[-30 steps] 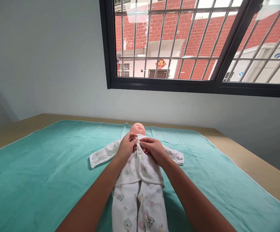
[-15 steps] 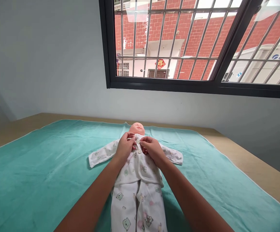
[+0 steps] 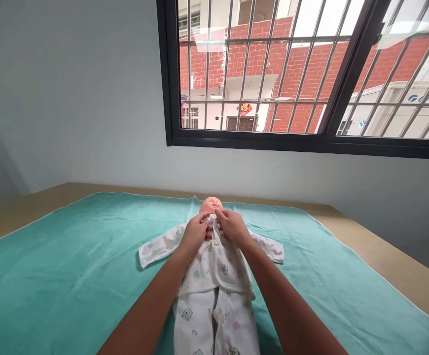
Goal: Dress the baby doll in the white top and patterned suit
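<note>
A baby doll lies on its back, dressed in a white printed jacket and matching trousers. Both sleeves stretch out sideways. At the collar, my left hand pinches the left side of the jacket's front opening. Opposite it, my right hand is closed on the collar's right side, thumb and fingers together. Between the hands the top button shows at the neck, and a lower button sits on the front below. My fingertips partly hide the fabric they hold.
A turquoise cloth covers most of the wooden table, whose bare edges show left, right and behind. Behind stands a pale wall with a dark-framed, barred window.
My right hand has shifted slightly up and inward to the collar, its fingertips now nearer my left hand. The whole view has tilted up a little, so everything sits lower.
</note>
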`<state>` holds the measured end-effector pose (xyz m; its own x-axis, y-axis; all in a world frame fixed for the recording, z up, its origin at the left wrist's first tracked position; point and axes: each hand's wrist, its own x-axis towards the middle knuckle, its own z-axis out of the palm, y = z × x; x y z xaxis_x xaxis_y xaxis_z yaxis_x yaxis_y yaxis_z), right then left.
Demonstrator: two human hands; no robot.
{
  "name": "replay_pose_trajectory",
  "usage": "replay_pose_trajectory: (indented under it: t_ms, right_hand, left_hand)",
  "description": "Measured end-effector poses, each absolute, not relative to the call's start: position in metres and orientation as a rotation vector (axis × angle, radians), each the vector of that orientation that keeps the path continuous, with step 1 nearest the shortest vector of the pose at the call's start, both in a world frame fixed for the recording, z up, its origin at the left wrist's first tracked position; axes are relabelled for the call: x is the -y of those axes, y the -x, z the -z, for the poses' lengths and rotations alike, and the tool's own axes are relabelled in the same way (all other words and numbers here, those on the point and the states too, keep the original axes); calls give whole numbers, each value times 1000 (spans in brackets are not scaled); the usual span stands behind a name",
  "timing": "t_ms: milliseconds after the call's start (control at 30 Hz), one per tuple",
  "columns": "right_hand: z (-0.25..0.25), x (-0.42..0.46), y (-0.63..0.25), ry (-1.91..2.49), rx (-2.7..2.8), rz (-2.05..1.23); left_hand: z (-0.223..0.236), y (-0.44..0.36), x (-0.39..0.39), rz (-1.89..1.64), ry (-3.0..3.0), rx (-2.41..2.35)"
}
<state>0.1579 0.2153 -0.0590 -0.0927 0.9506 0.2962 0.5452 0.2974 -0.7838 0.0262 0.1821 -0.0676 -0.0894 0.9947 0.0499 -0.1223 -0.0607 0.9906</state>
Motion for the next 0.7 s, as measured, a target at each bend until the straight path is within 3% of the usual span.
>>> replay_pose_trajectory:
  t_ms: [467, 700]
  right_hand:
    - [72, -235, -167, 1222, 1516, -1153]
    - [77, -239, -168, 1167, 1406, -1228]
  left_hand:
    - [62, -24, -181, -1334, -1214, -1254]
    - [57, -30, -200, -1297, -1255, -1376]
